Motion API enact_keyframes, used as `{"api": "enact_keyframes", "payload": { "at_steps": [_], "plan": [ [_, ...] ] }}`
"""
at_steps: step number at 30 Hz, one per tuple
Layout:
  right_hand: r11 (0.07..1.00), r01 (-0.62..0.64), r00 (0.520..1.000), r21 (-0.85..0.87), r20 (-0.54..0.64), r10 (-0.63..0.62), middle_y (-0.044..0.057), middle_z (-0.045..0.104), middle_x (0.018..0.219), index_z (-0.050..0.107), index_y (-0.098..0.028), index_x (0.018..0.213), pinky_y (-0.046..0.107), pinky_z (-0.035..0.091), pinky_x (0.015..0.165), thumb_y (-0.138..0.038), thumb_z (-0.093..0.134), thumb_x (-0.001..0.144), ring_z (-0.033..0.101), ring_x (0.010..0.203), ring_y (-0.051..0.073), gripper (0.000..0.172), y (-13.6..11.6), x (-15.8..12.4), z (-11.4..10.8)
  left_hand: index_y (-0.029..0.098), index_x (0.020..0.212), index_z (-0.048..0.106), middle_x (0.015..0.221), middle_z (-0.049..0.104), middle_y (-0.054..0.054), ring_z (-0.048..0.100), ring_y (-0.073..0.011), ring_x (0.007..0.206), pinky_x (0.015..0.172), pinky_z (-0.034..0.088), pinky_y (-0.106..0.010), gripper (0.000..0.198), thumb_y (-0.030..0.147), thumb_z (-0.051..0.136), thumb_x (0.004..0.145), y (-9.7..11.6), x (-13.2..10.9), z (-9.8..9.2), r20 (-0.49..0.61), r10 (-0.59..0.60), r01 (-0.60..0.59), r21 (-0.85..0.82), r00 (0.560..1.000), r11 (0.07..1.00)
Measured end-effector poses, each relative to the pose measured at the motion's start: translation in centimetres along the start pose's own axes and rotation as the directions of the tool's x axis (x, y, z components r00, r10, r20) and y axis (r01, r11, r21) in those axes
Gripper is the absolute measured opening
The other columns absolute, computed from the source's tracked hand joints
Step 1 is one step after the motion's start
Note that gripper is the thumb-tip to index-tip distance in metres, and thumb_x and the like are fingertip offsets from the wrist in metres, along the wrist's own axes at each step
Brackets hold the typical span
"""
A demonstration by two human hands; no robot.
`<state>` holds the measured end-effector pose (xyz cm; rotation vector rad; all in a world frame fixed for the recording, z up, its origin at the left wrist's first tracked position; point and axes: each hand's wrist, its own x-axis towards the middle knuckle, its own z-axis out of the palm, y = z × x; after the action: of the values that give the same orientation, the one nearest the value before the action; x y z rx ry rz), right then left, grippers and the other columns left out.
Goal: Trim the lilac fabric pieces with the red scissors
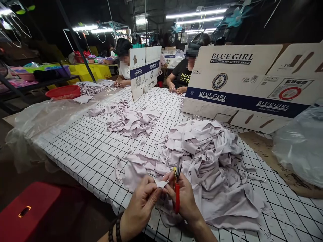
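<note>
My left hand point(143, 201) pinches the edge of a pale lilac fabric piece point(160, 183) between thumb and fingers. Close beside it, my right hand point(185, 193) holds red-handled scissors point(177, 195), their blades pointing up and away from me. Its thumb and fingertips also meet the fabric edge, though what they grip there is partly hidden. More of the lilac cloth point(137, 168) spreads out just beyond my left hand. A large heap of the same fabric point(209, 151) lies beyond and to the right of the scissors.
A smaller fabric pile point(133, 121) lies farther back on the grid-patterned table cover point(83, 148). Cardboard panels point(242, 77) stand at the right, near a clear plastic bag point(302, 144). Two people work across the table. A red basket point(63, 92) sits far left; a red stool point(37, 208) stands below.
</note>
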<state>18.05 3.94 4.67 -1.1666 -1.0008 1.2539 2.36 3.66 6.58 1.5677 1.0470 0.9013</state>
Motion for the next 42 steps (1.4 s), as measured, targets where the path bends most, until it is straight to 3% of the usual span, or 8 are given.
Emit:
{"api": "enact_keyframes", "payload": {
  "at_steps": [5,7,9,12,15,20,27,42],
  "plan": [
    [0.999,0.027,0.999,-0.042,0.038,-0.025,-0.002,0.057,0.077,0.05,-0.022,0.076,0.023,0.045,0.061,-0.037,0.077,0.073,0.052,0.066,0.013,0.03,0.1,-0.2,-0.1,0.02,0.076,0.073,0.13,0.05,-0.013,0.055,-0.0265,0.105,0.095,0.044,-0.036,0.028,0.036,0.056,0.091,0.8,0.7,-0.2,-0.107,0.066,-0.06,0.06,0.992,0.996],
    [1.0,0.013,0.997,-0.003,0.075,-0.013,-0.004,0.054,0.073,0.05,-0.022,0.076,0.023,0.043,0.06,-0.038,0.078,0.072,0.051,0.066,0.013,0.032,0.2,-0.3,-0.1,0.021,0.079,0.075,0.12,0.06,-0.013,0.056,-0.028,0.107,0.095,0.043,-0.037,0.027,0.037,0.056,0.091,0.8,0.9,0.0,-0.051,0.062,-0.063,-0.019,0.997,0.998],
    [1.0,-0.023,0.99,0.016,0.138,0.021,-0.005,0.05,0.07,0.05,-0.022,0.075,0.022,0.041,0.058,-0.039,0.079,0.07,0.047,0.063,0.012,0.034,0.2,-0.4,-0.4,0.021,0.084,0.076,0.093,0.066,-0.012,0.061,-0.025,0.09,0.084,0.048,-0.033,0.029,0.038,0.054,0.092,0.6,1.1,0.1,0.005,0.063,-0.062,-0.073,0.998,0.995],
    [0.994,-0.067,0.976,-0.082,0.201,0.082,-0.005,0.052,0.072,0.051,-0.022,0.077,0.023,0.04,0.059,-0.041,0.076,0.073,0.047,0.064,0.012,0.032,-0.5,-0.7,-1.7,0.019,0.085,0.074,0.072,0.06,-0.006,0.057,-0.0195,0.069,0.067,0.046,-0.028,0.032,0.039,0.05,0.094,0.1,1.3,0.2,0.028,0.075,-0.073,-0.055,0.997,0.996],
    [0.922,-0.048,0.98,-0.384,0.16,0.117,-0.004,0.054,0.073,0.052,-0.022,0.079,0.026,0.04,0.063,-0.042,0.072,0.075,0.05,0.067,0.015,0.029,-1.9,-1.4,-3.7,0.018,0.086,0.071,0.075,0.059,-0.006,0.057,-0.0183,0.072,0.068,0.045,-0.027,0.032,0.035,0.047,0.096,-0.2,1.4,0.1,0.059,0.086,-0.086,-0.002,0.995,0.996],
    [0.654,0.02,0.983,-0.756,0.134,0.124,-0.004,0.056,0.068,0.051,-0.023,0.071,0.027,0.036,0.06,-0.043,0.08,0.062,0.049,0.064,0.017,0.036,-4.1,-2.8,-5.1,0.018,0.091,0.064,0.081,0.057,-0.005,0.054,-0.0172,0.075,0.069,0.044,-0.026,0.029,0.031,0.04,0.099,-0.1,1.4,-0.1,0.17,0.086,-0.096,0.052,0.982,0.994],
    [0.541,0.012,0.984,-0.841,0.105,0.141,-0.002,0.06,0.072,0.047,-0.024,0.072,0.028,0.034,0.059,-0.043,0.078,0.064,0.052,0.065,0.019,0.038,-4.4,-3.4,-4.4,0.019,0.085,0.055,0.081,0.052,-0.004,0.049,-0.0164,0.076,0.071,0.04,-0.027,0.028,0.028,0.034,0.101,0.0,1.3,0.0,0.242,0.145,-0.167,0.075,0.96,0.983],
    [0.453,0.074,0.985,-0.888,0.137,0.109,0.0,0.06,0.077,0.045,-0.023,0.074,0.03,0.039,0.064,-0.044,0.069,0.073,0.055,0.071,0.02,0.032,-4.5,-3.5,-3.7,0.019,0.08,0.049,0.076,0.046,-0.001,0.044,-0.015,0.072,0.067,0.037,-0.026,0.028,0.029,0.034,0.101,-0.9,1.3,0.1,0.236,0.197,-0.21,0.03,0.951,0.977]
  ]
}}
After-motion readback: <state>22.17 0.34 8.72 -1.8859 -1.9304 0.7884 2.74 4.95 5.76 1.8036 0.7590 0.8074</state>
